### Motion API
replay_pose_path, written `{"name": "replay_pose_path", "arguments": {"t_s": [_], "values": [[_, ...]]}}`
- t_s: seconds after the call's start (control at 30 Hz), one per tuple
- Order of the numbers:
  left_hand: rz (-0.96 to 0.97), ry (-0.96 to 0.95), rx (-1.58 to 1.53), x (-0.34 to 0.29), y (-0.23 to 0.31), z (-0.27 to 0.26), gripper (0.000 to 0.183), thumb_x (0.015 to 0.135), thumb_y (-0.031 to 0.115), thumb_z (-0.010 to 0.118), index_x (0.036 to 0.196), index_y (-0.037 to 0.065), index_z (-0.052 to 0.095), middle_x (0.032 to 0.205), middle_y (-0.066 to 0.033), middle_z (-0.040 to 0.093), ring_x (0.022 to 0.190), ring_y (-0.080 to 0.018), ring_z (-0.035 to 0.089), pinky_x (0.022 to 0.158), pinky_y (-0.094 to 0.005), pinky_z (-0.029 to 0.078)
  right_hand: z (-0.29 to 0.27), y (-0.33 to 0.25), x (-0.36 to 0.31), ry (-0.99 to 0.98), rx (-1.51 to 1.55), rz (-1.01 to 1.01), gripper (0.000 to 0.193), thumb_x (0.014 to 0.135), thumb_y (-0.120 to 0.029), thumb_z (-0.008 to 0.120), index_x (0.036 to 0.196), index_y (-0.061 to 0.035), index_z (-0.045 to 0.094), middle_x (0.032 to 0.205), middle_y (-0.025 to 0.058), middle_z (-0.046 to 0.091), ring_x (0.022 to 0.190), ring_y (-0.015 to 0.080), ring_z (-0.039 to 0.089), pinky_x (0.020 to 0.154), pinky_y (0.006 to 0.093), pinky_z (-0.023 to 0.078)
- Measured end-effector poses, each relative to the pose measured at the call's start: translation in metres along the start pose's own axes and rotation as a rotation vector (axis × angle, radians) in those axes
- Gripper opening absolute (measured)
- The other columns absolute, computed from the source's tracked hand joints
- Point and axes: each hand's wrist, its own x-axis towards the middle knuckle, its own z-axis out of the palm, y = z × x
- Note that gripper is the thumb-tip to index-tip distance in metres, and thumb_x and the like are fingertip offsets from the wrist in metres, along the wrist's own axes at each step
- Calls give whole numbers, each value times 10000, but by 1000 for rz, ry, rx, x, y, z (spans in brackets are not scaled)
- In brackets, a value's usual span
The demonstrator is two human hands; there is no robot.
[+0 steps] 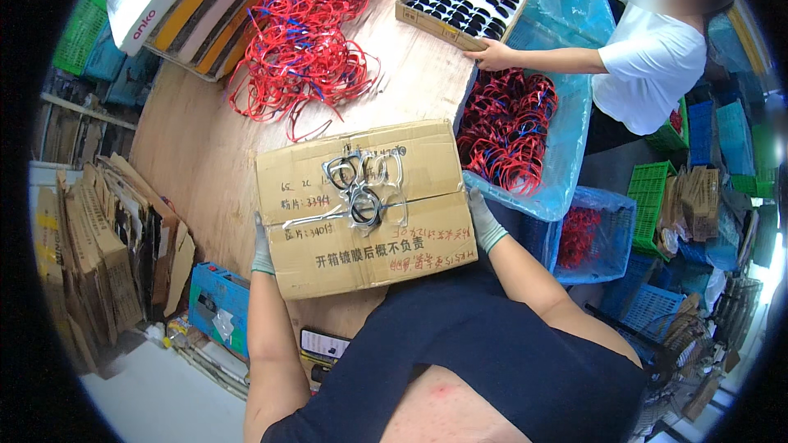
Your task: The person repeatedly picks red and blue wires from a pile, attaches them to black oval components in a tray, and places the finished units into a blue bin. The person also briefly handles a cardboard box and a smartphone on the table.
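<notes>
A closed cardboard box point(369, 258) with handwriting and tape on its top is held in front of me, near the table's front edge. My left hand point(262, 248), in a pale glove, presses against its left side. My right hand point(486, 223), gloved too, grips the right side; some of the fingers of both hands are hidden by the box. A dark round-rimmed glasses frame point(366, 207) lies on the box top, apparently under clear tape. Whether the box rests on the table I cannot tell.
Red glasses frames point(304, 49) are heaped on the wooden table point(193, 127). At the far right a person point(657, 61) holds a tray point(427, 27) of dark glasses. Blue-lined crates point(574, 164) with red frames stand right. Flattened cardboard point(98, 238) leans left; a phone point(324, 344) lies near me.
</notes>
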Motion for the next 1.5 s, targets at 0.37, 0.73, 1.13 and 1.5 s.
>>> {"name": "replay_pose_path", "arguments": {"t_s": [0.37,0.73,1.13,1.5], "values": [[-33,-106,-112,-20,-36,0,944,876,810,355,1505,107,377,1462,-162,486,1253,-371,535,1005,-496,500,-6,-34,-6,-40,44,232,949,756,-498,778,1502,-84,363,1453,156,490,1299,307,523,1066,462,455],[163,-163,-234,-32,-69,47,948,868,808,380,1510,111,366,1474,-154,473,1265,-370,523,1019,-499,489,-8,-69,5,-39,-5,126,902,728,-261,758,1498,-44,340,1386,179,541,1230,315,583,1035,448,490],[308,-113,-358,72,-117,238,955,850,801,432,1516,122,352,1495,-143,448,1301,-362,486,1056,-502,457,-91,-272,124,-17,7,380,694,813,-258,683,1424,-22,455,1303,229,608,1087,379,664,941,504,550],[191,-103,-255,254,-83,404,1105,755,893,437,1539,127,294,1556,-110,362,1391,-341,386,1138,-514,354,-212,-457,366,60,-121,402,475,866,-314,709,1243,-35,630,1141,154,706,945,271,714,859,431,582]]}}
